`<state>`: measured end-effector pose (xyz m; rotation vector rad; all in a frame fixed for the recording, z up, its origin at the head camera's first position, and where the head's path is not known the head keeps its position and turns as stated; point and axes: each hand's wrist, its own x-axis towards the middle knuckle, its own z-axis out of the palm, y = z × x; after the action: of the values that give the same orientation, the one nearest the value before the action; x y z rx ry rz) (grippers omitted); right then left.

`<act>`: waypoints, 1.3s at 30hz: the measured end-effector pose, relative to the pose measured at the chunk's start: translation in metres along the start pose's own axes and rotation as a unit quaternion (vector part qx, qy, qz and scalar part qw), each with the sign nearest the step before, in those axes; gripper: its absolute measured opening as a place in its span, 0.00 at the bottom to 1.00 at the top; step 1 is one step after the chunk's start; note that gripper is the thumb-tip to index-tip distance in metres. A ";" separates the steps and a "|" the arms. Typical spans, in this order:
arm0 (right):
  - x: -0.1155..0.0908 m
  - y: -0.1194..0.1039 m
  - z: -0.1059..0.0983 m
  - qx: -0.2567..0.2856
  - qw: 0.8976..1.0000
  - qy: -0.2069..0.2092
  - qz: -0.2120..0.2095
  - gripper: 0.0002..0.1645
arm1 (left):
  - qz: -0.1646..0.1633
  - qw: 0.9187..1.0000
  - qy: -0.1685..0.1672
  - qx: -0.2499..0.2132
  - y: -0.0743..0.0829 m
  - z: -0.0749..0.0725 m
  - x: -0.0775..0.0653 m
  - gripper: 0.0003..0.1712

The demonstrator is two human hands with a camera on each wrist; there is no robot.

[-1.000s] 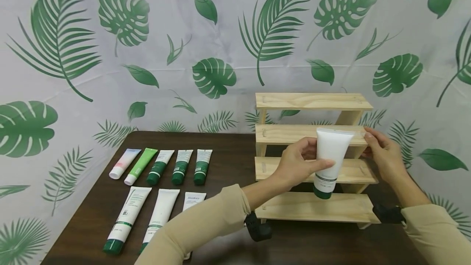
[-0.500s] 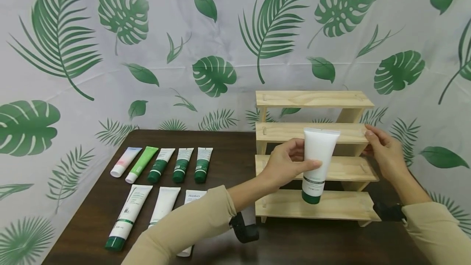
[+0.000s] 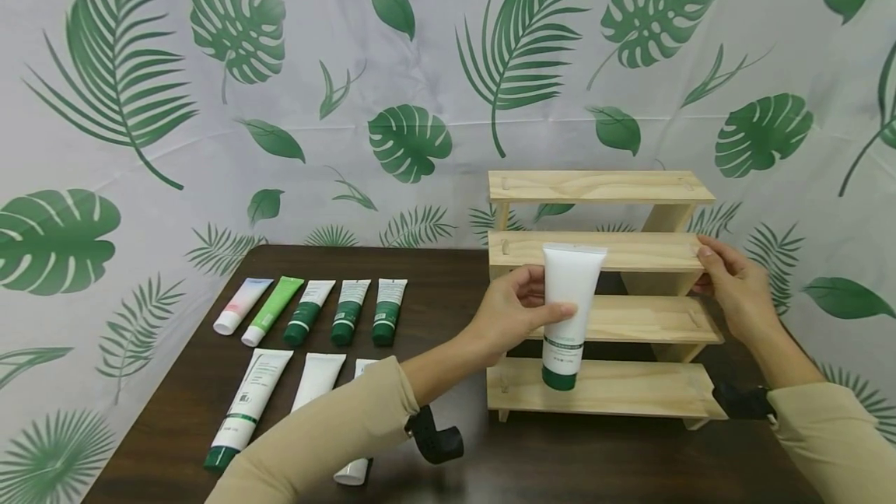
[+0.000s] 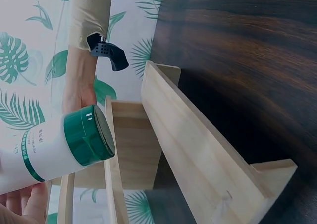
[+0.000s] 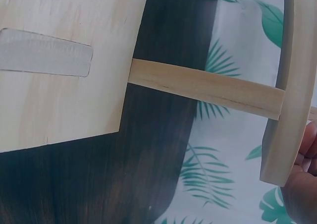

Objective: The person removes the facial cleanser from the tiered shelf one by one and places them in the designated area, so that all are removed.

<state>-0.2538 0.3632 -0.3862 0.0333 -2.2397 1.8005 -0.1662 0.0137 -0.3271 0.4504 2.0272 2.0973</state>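
Observation:
My left hand grips a white squeeze tube, thumb across its front. The tube is upright, green cap down, in front of the tiered wooden rack. In the left wrist view the underside of the cap shows, apart from the boards. At the rack's right side, my right hand pinches the end of the second board from the top. The right wrist view has only part of that hand, at a board's end.
Two rows of tubes lie on the dark table at the left, among them a green tube and a large white tube. My left sleeve covers part of the front row. A leaf-print cloth hangs behind.
The left hand has moved left along the rack with the tube, which has dropped slightly and become more upright. My right hand has kept its place on the board.

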 end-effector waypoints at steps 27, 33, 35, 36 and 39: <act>-0.017 -0.028 0.011 0.014 1.000 -0.001 0.006 0.33 | -0.035 0.999 0.023 0.013 -0.005 -0.046 -0.033 0.23; -0.015 -0.024 0.009 0.027 1.000 -0.004 0.003 0.32 | -0.038 0.999 0.033 0.011 -0.005 -0.055 -0.038 0.23; -0.010 -0.015 0.006 0.018 1.000 -0.005 -0.005 0.31 | -0.039 0.998 0.037 0.012 -0.006 -0.058 -0.040 0.23; -0.006 -0.008 0.004 0.032 0.999 0.000 -0.004 0.29 | -0.041 0.998 0.039 0.012 -0.006 -0.059 -0.040 0.23; 0.003 0.008 -0.001 0.019 1.000 0.008 -0.003 0.28 | -0.046 0.998 0.045 0.014 -0.006 -0.064 -0.043 0.23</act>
<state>-0.2575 0.3669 -0.3935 0.0338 -2.1913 1.8338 -0.1481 -0.0611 -0.3385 0.2658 2.0873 2.0723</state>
